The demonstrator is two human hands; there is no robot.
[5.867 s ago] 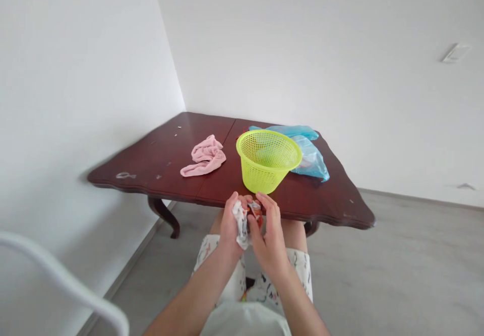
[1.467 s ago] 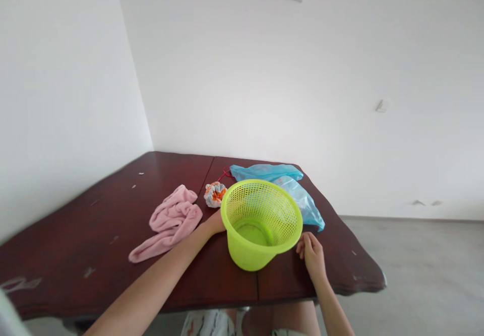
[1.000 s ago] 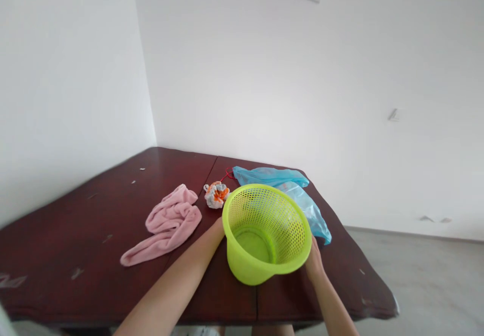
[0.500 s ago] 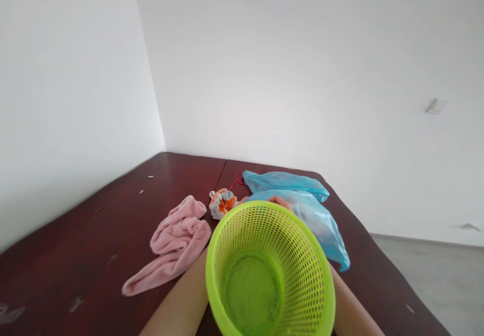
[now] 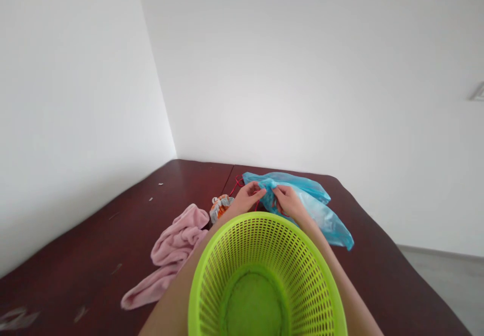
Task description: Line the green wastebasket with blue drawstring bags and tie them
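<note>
Both hands are at the gathered top of a translucent blue plastic bag [image 5: 321, 217]. My left hand [image 5: 246, 198] is closed at the gathered top's left side, thumb and fingers pinched together. From the right, my right hand [image 5: 288, 200] pinches the bunched plastic. A thin red string hangs by my fingers, partly hidden. Just behind lies a second blue plastic bag [image 5: 302, 182], with red string at its left end. Close in front of the camera, between my forearms, a lime-green plastic basket [image 5: 204, 280] hides part of the table and the nearer bag's lower edge.
Left of the basket a crumpled pink cloth [image 5: 177, 245] lies on the dark red table [image 5: 94, 255]. A white and orange patterned bundle [image 5: 219, 207] sits beside my left wrist. White walls [image 5: 264, 74] stand behind and to the left; small scraps dot the table's left side.
My hands have come into view above the basket rim, now at the raised, gathered top of the nearer blue bag. The basket sits lower in view. The view has shifted slightly.
</note>
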